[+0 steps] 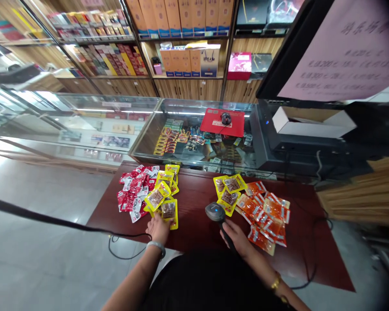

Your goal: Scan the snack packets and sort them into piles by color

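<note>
Right grip (235,236) is wrapped around the barcode scanner (215,212), orange packets (266,220) just to its right. Left grip (158,227) rests loosely open, fingertips on a yellow packet (169,211) on the table (194,203).

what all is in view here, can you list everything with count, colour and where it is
red snack packets: a heap, too many to count, red and white, left part of the table
yellow snack packets: several, yellow, beside the red heap; a few more right of centre
orange snack packets: a heap, orange, right part of the table
table: one, dark red-brown, in front of the person
glass counter: one, clear, behind the table, small goods inside
mouse pad with mouse: one each, red and black, on the counter
shelves: wooden, back wall, boxed goods
barcode scanner: one, black, table centre
left hand: on a yellow packet
right hand: grips the scanner handle
</note>
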Motion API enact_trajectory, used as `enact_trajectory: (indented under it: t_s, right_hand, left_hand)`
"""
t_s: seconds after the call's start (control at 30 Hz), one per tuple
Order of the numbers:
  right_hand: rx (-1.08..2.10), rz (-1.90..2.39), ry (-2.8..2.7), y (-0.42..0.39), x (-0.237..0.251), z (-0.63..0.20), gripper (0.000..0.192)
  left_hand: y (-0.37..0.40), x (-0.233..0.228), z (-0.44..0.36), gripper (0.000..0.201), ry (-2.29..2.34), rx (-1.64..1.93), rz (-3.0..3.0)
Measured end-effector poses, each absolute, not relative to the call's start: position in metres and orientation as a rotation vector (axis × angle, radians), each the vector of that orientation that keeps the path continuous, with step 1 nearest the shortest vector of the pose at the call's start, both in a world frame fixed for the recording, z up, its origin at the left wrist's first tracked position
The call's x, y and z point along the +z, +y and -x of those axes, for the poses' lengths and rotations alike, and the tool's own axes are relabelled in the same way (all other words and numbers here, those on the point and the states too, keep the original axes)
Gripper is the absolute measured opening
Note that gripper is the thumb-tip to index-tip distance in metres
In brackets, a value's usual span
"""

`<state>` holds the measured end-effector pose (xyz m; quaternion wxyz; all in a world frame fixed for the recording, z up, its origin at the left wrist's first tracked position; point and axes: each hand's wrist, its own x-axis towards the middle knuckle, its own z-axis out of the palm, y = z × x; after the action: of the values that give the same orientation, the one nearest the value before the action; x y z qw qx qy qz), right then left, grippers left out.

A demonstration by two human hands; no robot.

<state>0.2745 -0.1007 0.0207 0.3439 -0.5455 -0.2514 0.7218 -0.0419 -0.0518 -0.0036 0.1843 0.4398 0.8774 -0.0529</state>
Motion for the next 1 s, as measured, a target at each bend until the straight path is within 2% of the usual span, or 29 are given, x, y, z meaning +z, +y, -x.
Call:
enact_trajectory:
  t_s: [0.1,0.17,0.27,0.37,0.67,0.9,1.0]
  right_hand:
    - [1.879,1.424,-0.655,-0.101,0.027,-0.277,0.044]
    - [1.878,1.429,-0.670,-0.100,0.033,-0.278,0.045]
    - [1.873,1.408,-0.715,-0.098,0.040,-0.279,0.049]
    - [1.846,1.365,-0.731,-0.096,0.043,-0.280,0.051]
    - [1.778,1.375,-0.646,-0.101,0.051,-0.285,0.051]
    - [1.707,1.447,-0.557,-0.112,0.051,-0.291,0.055]
    - [1.693,1.453,-0.558,-0.111,0.054,-0.292,0.054]
  left_hand:
    - [-0.046,-0.009,0.040,0.039,2.172,-0.043,-1.168]
    - [-0.042,-0.017,0.026,0.035,1.911,0.157,-1.020]
    - [-0.039,-0.029,-0.009,0.044,1.570,0.449,-0.785]
    - [-0.037,-0.034,-0.044,0.054,1.367,0.582,-0.713]
    - [-0.027,-0.042,-0.073,0.056,1.316,0.527,-0.843]
    - [-0.006,-0.013,-0.130,0.052,1.081,0.500,-0.825]
    - [0.006,-0.007,-0.142,0.057,1.018,0.566,-0.938]
